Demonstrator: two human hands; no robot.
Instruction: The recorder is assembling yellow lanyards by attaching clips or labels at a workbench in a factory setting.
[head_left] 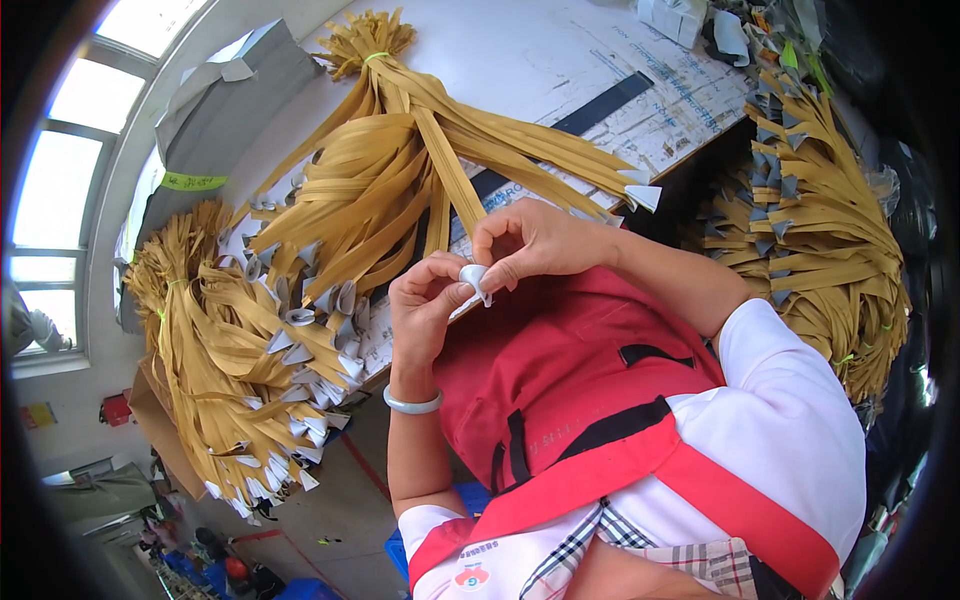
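Observation:
My left hand and my right hand meet in front of my red apron, both pinching a small white fabric tab between the fingertips. A pale bangle sits on my left wrist. Just beyond my hands lies a bundle of mustard-yellow straps with grey-white folded ends, tied at the far end with a green band.
A second bundle of yellow straps hangs off the table's left side. A third heap lies at the right. The white table carries a printed sheet. Windows curve along the left.

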